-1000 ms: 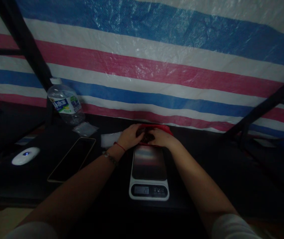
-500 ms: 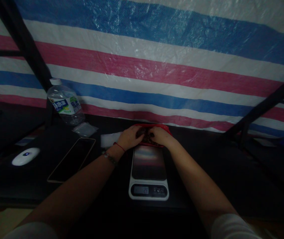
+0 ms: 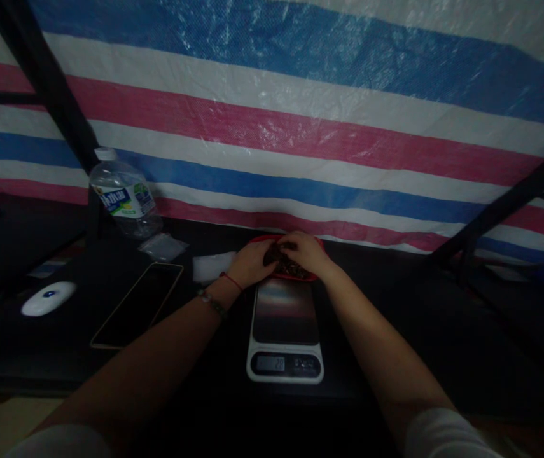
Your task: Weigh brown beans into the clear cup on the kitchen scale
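Observation:
A red tray [image 3: 306,277] with small brown pieces [image 3: 293,270] stands at the far end of a white kitchen scale [image 3: 285,376]. My left hand [image 3: 254,261] bends over the tray's left side, its thumb and fingers curled around some of the pieces. From the right, my right hand [image 3: 306,252] reaches in with bent fingers, their tips down at the pile close to my left fingers. What either hand pinches is too small and dark to make out. The scale's plate shows bare in front of the tray, and its display appears to read 28.
Left of the tray lie a white packet [image 3: 212,266] and a clear plastic bag [image 3: 163,247]. A large clear bottle [image 3: 126,197] stands behind a phone [image 3: 138,305]. Farther left is a white mouse [image 3: 48,298]. A striped plastic sheet [image 3: 300,127] hangs behind the black table [image 3: 396,312].
My right hand has shifted slightly up and left over the tray, baring more of the brown pieces. My left hand has moved a little, staying at the tray's left side.

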{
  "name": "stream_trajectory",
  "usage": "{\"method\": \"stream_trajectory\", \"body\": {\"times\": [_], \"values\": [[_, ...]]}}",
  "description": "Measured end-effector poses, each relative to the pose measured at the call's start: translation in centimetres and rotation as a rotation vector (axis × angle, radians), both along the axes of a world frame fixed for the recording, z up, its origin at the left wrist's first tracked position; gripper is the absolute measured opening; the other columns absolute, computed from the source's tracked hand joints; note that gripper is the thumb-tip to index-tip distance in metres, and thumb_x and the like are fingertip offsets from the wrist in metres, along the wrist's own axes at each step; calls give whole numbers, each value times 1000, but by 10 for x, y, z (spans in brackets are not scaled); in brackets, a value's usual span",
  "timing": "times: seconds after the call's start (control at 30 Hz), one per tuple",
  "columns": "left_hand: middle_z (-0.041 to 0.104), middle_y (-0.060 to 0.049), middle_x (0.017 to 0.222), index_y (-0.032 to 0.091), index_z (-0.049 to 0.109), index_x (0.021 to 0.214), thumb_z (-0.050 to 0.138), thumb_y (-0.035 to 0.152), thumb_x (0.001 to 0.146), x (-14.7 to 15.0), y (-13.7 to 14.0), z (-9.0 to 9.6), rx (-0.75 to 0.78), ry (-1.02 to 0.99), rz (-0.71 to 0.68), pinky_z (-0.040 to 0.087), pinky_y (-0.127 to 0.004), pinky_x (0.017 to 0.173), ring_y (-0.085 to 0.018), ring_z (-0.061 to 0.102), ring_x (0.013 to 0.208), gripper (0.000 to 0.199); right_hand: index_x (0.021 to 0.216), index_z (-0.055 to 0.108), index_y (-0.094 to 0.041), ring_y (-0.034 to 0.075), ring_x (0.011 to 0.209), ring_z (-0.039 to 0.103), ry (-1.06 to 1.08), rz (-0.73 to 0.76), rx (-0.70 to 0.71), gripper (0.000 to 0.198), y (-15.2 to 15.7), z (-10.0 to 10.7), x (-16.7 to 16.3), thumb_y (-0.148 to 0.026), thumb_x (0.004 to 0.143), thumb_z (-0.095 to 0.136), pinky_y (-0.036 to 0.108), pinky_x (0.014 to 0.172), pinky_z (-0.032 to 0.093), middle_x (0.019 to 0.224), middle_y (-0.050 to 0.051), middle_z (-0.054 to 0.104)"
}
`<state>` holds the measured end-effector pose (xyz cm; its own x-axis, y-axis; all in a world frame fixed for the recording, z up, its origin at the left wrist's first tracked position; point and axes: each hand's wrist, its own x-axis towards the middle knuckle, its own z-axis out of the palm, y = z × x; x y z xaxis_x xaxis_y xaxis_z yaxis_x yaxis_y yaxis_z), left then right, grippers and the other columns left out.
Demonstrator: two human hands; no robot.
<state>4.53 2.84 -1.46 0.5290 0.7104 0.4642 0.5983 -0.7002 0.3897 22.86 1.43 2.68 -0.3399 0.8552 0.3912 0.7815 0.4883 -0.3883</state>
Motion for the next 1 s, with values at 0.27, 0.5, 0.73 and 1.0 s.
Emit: {"method": "stream_trajectory", "body": {"times": [0.27,0.5,0.73,1.0], "values": [[66,-10,107,17,60,111,61,33,78,1,-3,4,-14,31,-18,48,-39,91,-26,61,100,36,95,69,-21,17,93,59,23,142,-13,24,-5,3,-5,-10,75,63,31,85,44,98,3,68],[67,-10,105,16,59,112,60,37,80,2,-3,3,-25,23,-15,48,-39,88,-26,62,98,38,91,67,-18,15,87,59,137,138,-8,18,-7,4,-11,-10,78,57,29,81,46,91,3,66],[64,-9,114,17,55,120,57,34,81,-1,-1,-1,22,-76,24,46,-38,95,-24,59,106,43,98,67,-18,16,91,61,156,-57,-64,35,-5,11,2,-6,82,38,31,84,47,100,5,67],[63,-12,115,15,44,130,55,39,82,-2,-4,0,15,-54,163,49,-38,89,-26,63,99,54,108,66,-17,22,87,64,-439,-51,-430,33,-17,16,5,-28,78,60,26,74,46,102,10,69]]}}
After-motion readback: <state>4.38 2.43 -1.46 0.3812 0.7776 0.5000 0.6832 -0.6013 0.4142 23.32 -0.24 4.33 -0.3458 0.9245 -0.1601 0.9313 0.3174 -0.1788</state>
